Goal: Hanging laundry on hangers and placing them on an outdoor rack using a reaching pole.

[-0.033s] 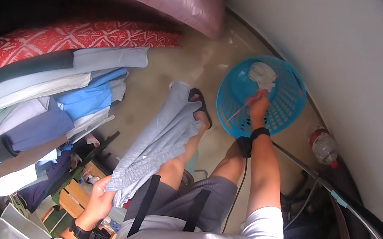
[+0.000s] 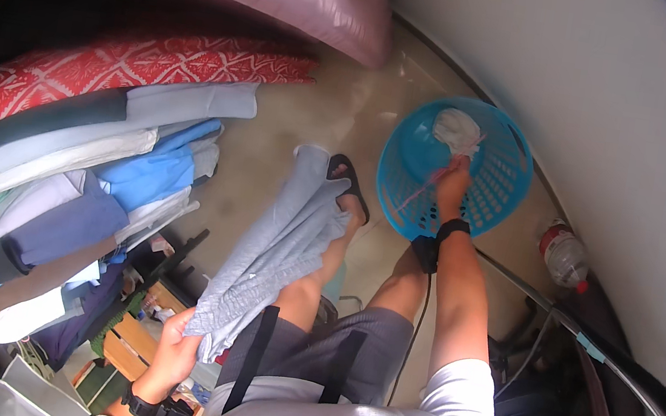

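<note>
A light grey garment (image 2: 276,243), knitted and gathered in places, hangs lengthwise in front of my left leg. My left hand (image 2: 177,348) is closed on its near end. On the right, my right hand (image 2: 452,190) reaches into a blue plastic basket (image 2: 499,181) with slotted sides. Its fingers are closed round a thin pink hanger (image 2: 417,195), partly hidden by the hand and blurred. Just beyond those fingers, a bunched white cloth (image 2: 455,130) lies in the basket; whether the hand also touches it I cannot tell.
Several clothes (image 2: 74,212) hang in a row at the left, beside a red patterned cloth (image 2: 139,67). A plastic bottle (image 2: 564,258) lies by the white wall (image 2: 607,103). A metal rail (image 2: 618,371) runs along the right. My sandalled foot (image 2: 346,177) rests near the garment.
The thin pink hanger has shifted slightly in my right hand. The left hand and the grey garment stay almost where they were.
</note>
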The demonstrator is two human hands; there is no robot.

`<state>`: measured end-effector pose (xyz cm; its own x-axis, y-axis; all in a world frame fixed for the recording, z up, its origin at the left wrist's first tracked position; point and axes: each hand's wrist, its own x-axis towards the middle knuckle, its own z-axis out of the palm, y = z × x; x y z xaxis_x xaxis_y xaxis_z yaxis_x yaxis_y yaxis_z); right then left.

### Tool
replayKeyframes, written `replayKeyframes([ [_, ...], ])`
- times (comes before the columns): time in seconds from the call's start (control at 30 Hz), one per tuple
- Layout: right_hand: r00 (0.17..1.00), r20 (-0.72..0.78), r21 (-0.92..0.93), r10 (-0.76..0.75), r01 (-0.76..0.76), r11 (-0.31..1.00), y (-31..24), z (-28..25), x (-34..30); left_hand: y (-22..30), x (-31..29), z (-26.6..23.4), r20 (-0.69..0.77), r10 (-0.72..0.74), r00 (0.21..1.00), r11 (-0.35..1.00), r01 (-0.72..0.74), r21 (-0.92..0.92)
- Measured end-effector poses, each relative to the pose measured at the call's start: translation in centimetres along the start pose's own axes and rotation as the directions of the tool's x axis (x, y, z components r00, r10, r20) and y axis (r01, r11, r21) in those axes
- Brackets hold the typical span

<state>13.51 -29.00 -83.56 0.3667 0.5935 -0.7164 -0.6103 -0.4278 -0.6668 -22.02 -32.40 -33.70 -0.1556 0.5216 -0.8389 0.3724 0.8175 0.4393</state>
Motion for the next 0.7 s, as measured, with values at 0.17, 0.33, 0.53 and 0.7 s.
replayKeyframes([
  [0.17,0.863,0.029,-0.820,-0.504,0.309,0.481,-0.3,2.7,1.5,-1.8,-0.2,-0.6,-0.012,-0.072,0.997,0.996,0.072,-0.053],
  [0.33,0.979,-0.118,-0.328,-0.164,0.118,0.937,-5.9,5.6,0.5,-3.1,0.2,-0.7,0.010,-0.078,0.997,0.990,0.079,-0.115],
  [0.53,0.997,0.005,-0.030,-0.078,0.078,0.997,-5.4,6.9,-0.3,-0.8,1.2,0.7,0.032,-0.094,0.995,0.993,0.096,-0.075],
  [0.7,1.000,-0.023,0.201,-0.005,0.009,0.980,-3.2,6.5,-0.2,-0.8,1.3,0.5,0.016,-0.130,0.991,0.986,0.131,-0.099],
])
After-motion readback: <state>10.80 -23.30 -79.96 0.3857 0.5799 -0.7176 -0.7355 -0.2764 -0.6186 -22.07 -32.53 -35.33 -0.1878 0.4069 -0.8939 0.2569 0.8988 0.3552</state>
